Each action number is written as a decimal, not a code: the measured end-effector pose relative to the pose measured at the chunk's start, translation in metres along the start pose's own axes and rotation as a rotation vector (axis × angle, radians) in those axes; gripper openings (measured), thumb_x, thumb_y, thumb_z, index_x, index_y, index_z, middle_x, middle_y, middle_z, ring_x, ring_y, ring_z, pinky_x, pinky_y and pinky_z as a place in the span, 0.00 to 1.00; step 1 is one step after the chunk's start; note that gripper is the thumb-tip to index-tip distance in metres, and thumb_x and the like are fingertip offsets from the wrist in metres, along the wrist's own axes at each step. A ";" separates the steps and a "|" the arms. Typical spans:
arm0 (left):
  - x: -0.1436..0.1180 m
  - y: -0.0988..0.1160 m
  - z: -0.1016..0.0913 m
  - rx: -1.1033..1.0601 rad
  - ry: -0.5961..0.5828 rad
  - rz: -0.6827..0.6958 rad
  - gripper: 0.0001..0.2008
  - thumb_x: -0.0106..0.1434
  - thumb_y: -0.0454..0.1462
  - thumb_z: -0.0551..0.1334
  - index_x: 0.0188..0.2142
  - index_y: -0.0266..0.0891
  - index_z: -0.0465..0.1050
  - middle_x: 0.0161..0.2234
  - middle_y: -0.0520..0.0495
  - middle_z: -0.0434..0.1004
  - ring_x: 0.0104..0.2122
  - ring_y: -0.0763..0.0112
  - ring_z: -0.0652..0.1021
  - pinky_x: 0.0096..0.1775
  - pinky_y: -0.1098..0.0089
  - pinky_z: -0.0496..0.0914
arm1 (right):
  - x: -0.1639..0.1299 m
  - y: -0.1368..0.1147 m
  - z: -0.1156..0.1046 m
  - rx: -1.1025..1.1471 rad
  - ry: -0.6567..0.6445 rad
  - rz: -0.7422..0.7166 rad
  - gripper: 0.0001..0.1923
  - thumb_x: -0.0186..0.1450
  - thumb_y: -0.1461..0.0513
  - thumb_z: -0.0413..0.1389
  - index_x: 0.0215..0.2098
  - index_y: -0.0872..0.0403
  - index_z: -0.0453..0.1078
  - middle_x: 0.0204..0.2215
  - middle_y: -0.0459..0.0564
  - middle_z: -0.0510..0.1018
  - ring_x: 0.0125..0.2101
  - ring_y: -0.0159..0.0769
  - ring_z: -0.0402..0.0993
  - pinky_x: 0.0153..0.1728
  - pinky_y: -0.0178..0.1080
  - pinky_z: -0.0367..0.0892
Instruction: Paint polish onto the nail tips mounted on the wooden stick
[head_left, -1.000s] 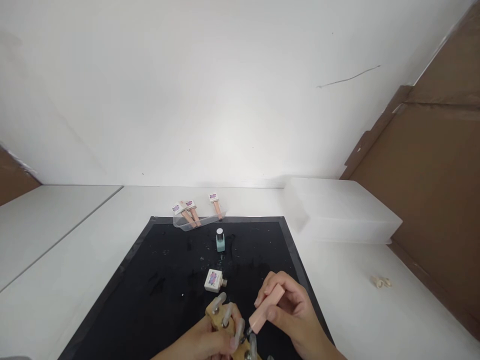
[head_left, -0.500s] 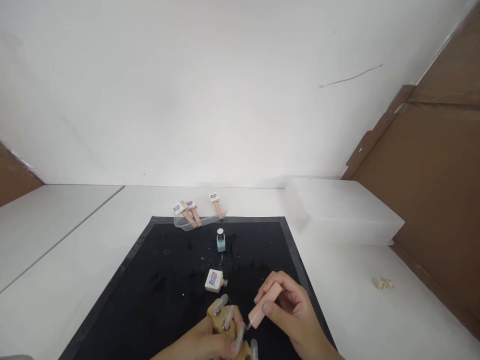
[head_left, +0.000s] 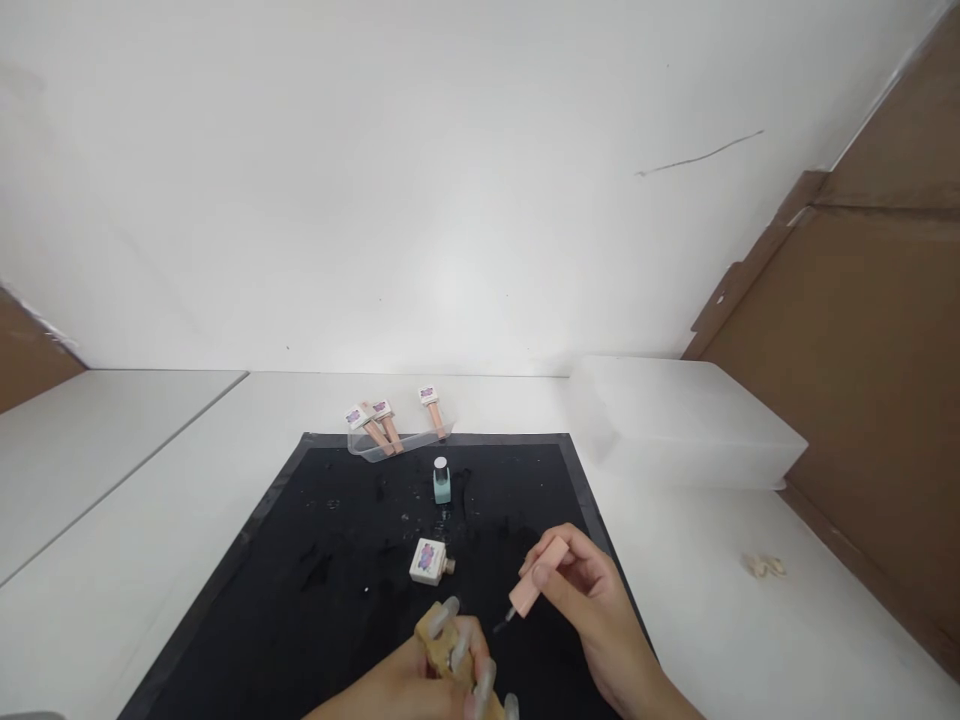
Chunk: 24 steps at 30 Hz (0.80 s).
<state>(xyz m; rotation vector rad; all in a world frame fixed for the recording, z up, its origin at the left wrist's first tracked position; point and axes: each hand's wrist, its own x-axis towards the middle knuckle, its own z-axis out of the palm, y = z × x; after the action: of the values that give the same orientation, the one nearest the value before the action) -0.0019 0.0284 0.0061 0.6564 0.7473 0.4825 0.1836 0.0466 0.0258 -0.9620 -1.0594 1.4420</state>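
My right hand [head_left: 581,600] pinches a pink nail polish brush cap [head_left: 541,576], its thin brush pointing down and left above the black mat. In my left hand [head_left: 420,680] is a yellowish holder [head_left: 431,625] bearing several clear nail tips [head_left: 485,685]; its lower end runs out of the frame. The brush tip is just right of the nail tips, apart from them. Beyond my left hand a white square nail polish bottle [head_left: 428,562] lies capless on the mat, its neck to the right. Farther back stands a small teal bottle [head_left: 442,487] with a white-topped dark cap.
A clear plastic tray [head_left: 409,443] with several pink-capped bottles [head_left: 381,430] sits at the back edge of the black mat [head_left: 300,610]. A translucent white box [head_left: 697,420] stands at right, with a small crumpled cream scrap [head_left: 765,566] on the white table nearer me.
The right hand has lifted the brush up and away from the nail tips, showing more of its bristle end. My left hand and the holder have dipped slightly.
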 end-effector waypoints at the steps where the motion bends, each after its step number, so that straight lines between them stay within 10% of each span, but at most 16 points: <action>1: 0.000 0.000 0.000 0.018 -0.002 -0.008 0.14 0.44 0.38 0.70 0.26 0.40 0.64 0.18 0.56 0.68 0.16 0.79 0.65 0.19 0.74 0.52 | 0.000 0.001 0.000 0.038 -0.018 0.010 0.13 0.56 0.54 0.63 0.29 0.54 0.68 0.24 0.44 0.73 0.26 0.30 0.67 0.30 0.32 0.61; 24: 0.001 0.001 0.002 0.062 0.019 -0.034 0.14 0.43 0.36 0.69 0.24 0.40 0.64 0.17 0.58 0.64 0.16 0.79 0.64 0.20 0.74 0.52 | 0.003 0.002 0.000 -0.023 -0.144 0.086 0.17 0.52 0.52 0.64 0.26 0.55 0.66 0.22 0.43 0.70 0.24 0.30 0.63 0.26 0.32 0.57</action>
<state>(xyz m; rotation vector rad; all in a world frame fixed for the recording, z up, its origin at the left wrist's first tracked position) -0.0002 0.0292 0.0076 0.6968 0.7928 0.4363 0.1832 0.0496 0.0242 -0.9411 -1.1532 1.5919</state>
